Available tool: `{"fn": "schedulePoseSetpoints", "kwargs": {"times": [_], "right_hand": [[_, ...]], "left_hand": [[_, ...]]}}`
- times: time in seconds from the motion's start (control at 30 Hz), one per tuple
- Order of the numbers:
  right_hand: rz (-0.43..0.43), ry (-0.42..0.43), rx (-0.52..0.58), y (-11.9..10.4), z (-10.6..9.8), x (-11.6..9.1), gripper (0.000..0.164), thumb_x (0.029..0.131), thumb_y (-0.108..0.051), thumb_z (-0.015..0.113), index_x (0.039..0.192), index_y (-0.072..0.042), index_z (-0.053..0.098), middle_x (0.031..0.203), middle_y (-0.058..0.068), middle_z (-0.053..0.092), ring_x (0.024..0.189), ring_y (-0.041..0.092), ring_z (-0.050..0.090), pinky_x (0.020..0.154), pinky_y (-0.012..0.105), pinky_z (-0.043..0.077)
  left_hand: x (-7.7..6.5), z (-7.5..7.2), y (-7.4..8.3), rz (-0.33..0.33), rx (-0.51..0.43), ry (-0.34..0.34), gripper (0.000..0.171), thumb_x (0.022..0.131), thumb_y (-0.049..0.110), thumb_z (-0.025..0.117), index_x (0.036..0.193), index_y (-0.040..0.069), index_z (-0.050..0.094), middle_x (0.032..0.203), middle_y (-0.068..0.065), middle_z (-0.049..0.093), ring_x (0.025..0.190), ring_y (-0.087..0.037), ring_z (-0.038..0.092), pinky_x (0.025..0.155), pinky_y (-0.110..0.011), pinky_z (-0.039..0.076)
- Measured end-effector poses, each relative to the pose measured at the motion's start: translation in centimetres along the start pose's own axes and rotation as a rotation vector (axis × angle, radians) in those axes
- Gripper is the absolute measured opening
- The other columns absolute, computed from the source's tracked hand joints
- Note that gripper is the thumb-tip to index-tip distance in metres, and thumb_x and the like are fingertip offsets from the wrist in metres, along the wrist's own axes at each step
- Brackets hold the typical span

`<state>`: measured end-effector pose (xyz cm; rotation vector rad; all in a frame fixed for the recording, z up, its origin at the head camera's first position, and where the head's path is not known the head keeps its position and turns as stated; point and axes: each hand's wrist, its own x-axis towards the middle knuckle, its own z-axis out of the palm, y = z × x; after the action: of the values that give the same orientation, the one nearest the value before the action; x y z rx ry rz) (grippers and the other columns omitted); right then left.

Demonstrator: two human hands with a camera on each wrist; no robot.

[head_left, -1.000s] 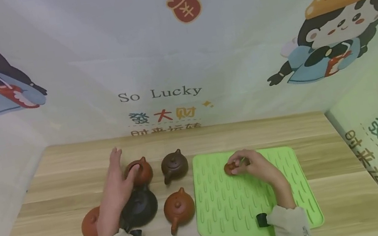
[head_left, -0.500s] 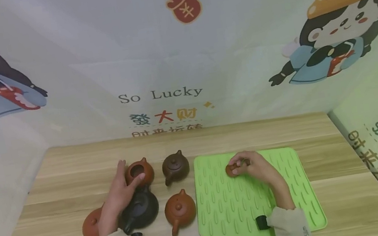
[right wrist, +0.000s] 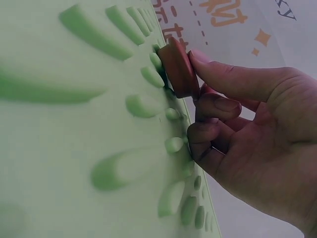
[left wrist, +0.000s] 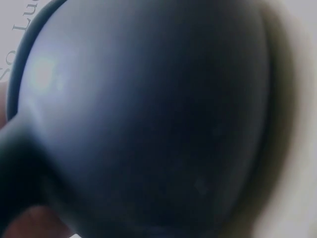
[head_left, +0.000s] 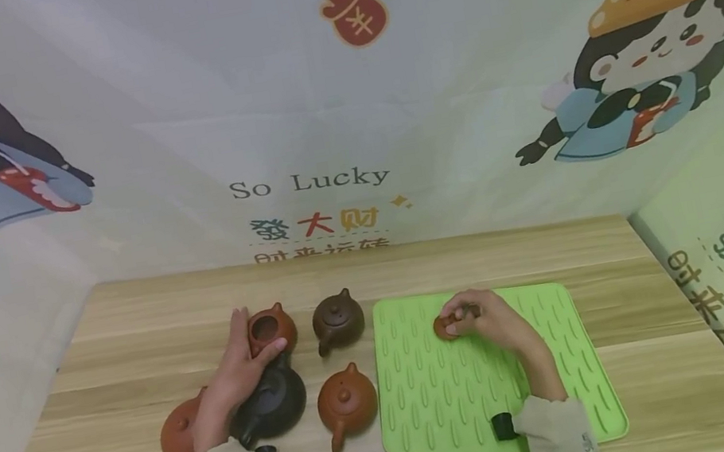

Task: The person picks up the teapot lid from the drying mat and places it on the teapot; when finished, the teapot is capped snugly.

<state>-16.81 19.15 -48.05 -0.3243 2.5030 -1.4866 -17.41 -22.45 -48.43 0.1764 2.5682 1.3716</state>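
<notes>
My left hand (head_left: 238,373) reaches over a black teapot (head_left: 282,403) and grips a small reddish-brown teapot (head_left: 286,328) behind it, thumb on the near side, fingers along its left. That teapot has no lid; its round opening shows dark. Filling most of the left wrist view is the black teapot's blurred body (left wrist: 148,114). Over a green ridged mat (head_left: 432,416), my right hand (head_left: 498,321) pinches a small reddish-brown teapot lid (right wrist: 179,69) between thumb and fingers. The lid is tilted on edge close to the mat in the right wrist view.
A dark brown teapot (head_left: 344,320) and an orange-brown one (head_left: 350,404), both lidded, stand between the hands. Another orange-brown teapot (head_left: 176,430) is partly hidden by my left forearm. A printed cloth (head_left: 300,124) hangs behind the wooden table (head_left: 132,323).
My left hand has shifted right and slightly down; its thumb has come off the opening to the near side of the lidless teapot. The right hand holds the lid almost unmoved.
</notes>
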Motion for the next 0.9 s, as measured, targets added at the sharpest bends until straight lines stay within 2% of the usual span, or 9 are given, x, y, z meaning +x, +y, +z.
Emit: {"fn": "schedulePoseSetpoints", "kwargs": {"times": [0.3,0.47,0.67,0.9], "right_hand": [[0.000,-0.014,0.019,-0.1,-0.1,-0.1,0.019,0.098,0.000,0.078,0.116,0.008,0.076,0.098,0.010,0.065,0.089,0.020,0.056,0.085,0.033,0.052],[0.003,-0.012,0.027,-0.1,-0.1,-0.1,0.019,0.099,0.001,0.078,0.115,0.008,0.076,0.097,0.010,0.065,0.089,0.020,0.056,0.084,0.030,0.052],[-0.010,0.016,-0.017,-0.1,-0.2,0.0,0.016,0.099,0.001,0.078,0.113,0.005,0.078,0.095,0.008,0.064,0.086,0.018,0.056,0.082,0.029,0.050],[-0.009,0.047,-0.005,-1.3,0.1,0.1,0.018,0.099,-0.001,0.079,0.115,0.006,0.077,0.100,0.010,0.065,0.086,0.017,0.058,0.082,0.030,0.052]], "left_hand": [[0.2,0.2,0.0,-0.035,-0.016,-0.013,0.085,0.114,0.015,0.061,0.166,-0.019,0.003,0.173,-0.044,-0.016,0.163,-0.062,-0.006,0.132,-0.073,0.006],[0.3,0.1,-0.1,-0.021,-0.016,-0.010,0.084,0.113,0.013,0.062,0.165,-0.020,0.005,0.172,-0.047,-0.013,0.162,-0.064,-0.004,0.131,-0.074,0.008],[0.3,0.2,-0.3,0.002,-0.021,0.008,0.082,0.112,0.011,0.062,0.164,-0.021,0.007,0.172,-0.048,-0.009,0.161,-0.065,-0.002,0.130,-0.074,0.009],[0.3,0.3,-0.2,0.011,-0.036,0.019,0.082,0.112,0.010,0.063,0.163,-0.022,0.008,0.171,-0.049,-0.006,0.161,-0.065,0.000,0.130,-0.074,0.010]]}}
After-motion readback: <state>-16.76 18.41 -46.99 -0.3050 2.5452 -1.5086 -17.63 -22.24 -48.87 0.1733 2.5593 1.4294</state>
